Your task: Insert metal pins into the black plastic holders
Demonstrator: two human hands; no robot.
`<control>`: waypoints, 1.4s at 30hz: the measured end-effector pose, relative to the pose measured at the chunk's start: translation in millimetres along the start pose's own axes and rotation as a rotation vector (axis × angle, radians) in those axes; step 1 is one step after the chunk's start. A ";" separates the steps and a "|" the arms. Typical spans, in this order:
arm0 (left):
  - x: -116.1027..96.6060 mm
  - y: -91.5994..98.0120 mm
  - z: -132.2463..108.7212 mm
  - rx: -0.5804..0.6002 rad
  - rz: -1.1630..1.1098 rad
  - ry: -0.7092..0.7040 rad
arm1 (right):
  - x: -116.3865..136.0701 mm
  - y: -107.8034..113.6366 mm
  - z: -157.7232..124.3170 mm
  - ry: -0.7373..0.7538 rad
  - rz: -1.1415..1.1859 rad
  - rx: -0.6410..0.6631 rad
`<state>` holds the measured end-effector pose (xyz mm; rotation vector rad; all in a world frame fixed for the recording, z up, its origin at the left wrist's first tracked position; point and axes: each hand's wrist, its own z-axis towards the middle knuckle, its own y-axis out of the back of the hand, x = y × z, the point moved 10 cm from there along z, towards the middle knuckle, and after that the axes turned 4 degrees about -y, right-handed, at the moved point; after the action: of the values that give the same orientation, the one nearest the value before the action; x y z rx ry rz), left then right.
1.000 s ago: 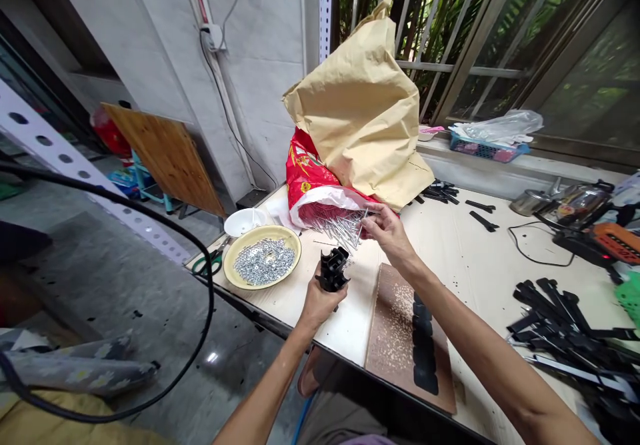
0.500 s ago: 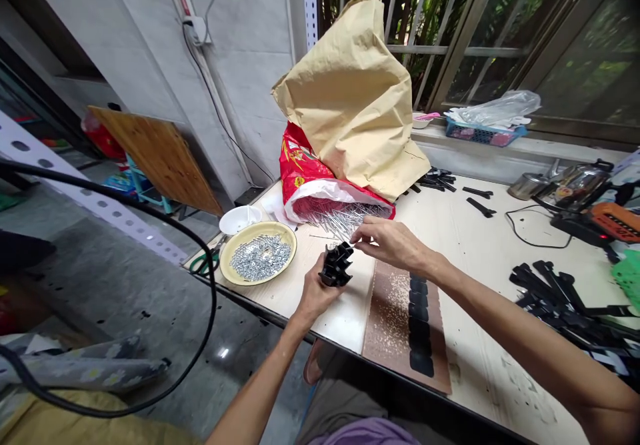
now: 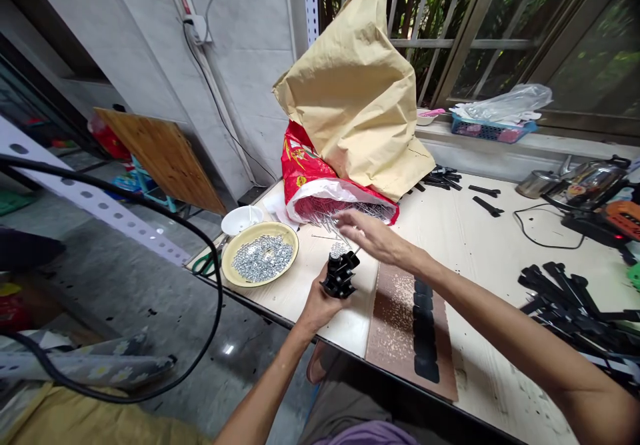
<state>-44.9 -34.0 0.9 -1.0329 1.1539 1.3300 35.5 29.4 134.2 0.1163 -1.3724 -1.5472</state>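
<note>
My left hand [image 3: 320,305] is closed around a bundle of black plastic pieces [image 3: 340,275], held above the table's front edge. A thin metal pin [image 3: 357,251] sticks up at the bundle's top right. Just beyond it, my right hand [image 3: 367,235] reaches over the mouth of a red bag [image 3: 299,141] with its fingers stretched out; the fingertips are partly hidden, and I see nothing held in them. Many loose metal pins [image 3: 325,215] spill from that bag. Small metal parts [image 3: 340,249] lie on the table behind the bundle.
A yellow bowl of small metal parts [image 3: 227,268] stands left, beside a white bowl [image 3: 235,218] and green-handled scissors [image 3: 204,263]. A brown board [image 3: 387,345] carries a row of black pieces [image 3: 425,331]. More black pieces [image 3: 565,291] are piled right. A black cable [image 3: 217,311] loops at left.
My right hand has moved off the bundle's top toward the pins at the bag, its fingers straightening. A pin now shows standing in the bundle. My left hand keeps its hold, slightly lower.
</note>
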 end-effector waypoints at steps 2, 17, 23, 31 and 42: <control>-0.4 2.9 -7.1 -0.050 -0.051 0.060 | -26.4 -13.2 17.3 -0.057 -0.112 -0.035; 7.0 13.6 4.4 -0.081 -0.146 0.170 | -70.1 -30.5 39.3 -0.227 -0.068 -0.198; 1.5 -5.3 15.7 -0.063 0.003 0.087 | -39.0 23.2 -7.8 -0.155 0.691 -0.359; 0.7 -12.4 20.3 -0.002 0.098 0.005 | -28.2 10.6 -28.1 -0.162 0.624 -0.309; -6.5 0.4 4.3 -0.052 0.033 -0.030 | -84.7 -15.6 -8.8 -0.277 -0.007 -0.177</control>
<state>-44.6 -30.8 8.0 -1.0318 1.1233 1.4029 72.0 81.0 75.0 -0.2096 -1.4391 -1.7306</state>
